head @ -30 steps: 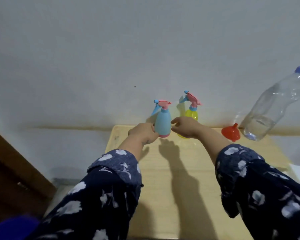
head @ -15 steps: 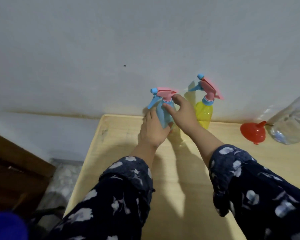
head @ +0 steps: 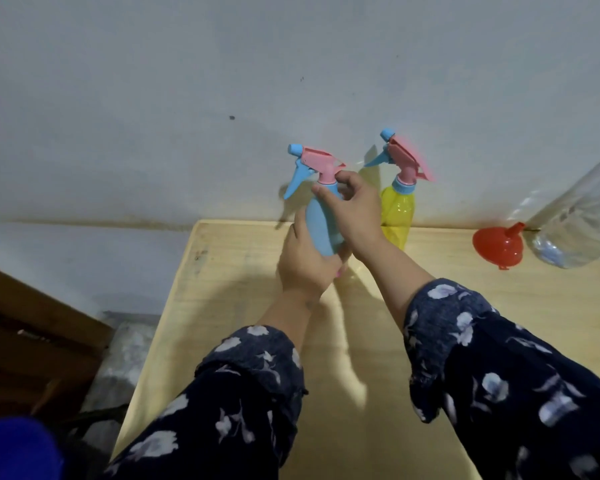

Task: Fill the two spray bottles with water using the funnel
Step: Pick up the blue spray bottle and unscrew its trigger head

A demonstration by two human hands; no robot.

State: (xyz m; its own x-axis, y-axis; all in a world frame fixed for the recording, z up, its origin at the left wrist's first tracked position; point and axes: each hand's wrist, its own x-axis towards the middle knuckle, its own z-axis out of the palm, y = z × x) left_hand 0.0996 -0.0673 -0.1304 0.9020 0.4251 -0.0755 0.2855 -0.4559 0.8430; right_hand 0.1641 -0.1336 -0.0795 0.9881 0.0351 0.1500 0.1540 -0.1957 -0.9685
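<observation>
A blue spray bottle (head: 321, 223) with a pink and blue trigger head is lifted off the wooden table (head: 465, 323) and tilted. My left hand (head: 303, 265) grips its lower body. My right hand (head: 352, 209) pinches its neck just under the pink head. Behind it, against the wall, a yellow spray bottle (head: 397, 211) with the same kind of head stands upright. A red funnel (head: 498, 244) lies on its side to the right. Next to the funnel leans a clear plastic water bottle (head: 582, 220), partly cut off by the frame.
A grey wall rises right behind the table's far edge. Dark wooden furniture (head: 32, 341) stands to the left of the table, with floor between them. A blue object (head: 14, 448) shows at the bottom left corner.
Both hands have closed on the blue spray bottle and raised it off the table. The right hand went from the bottle's side to its neck. The view has come closer.
</observation>
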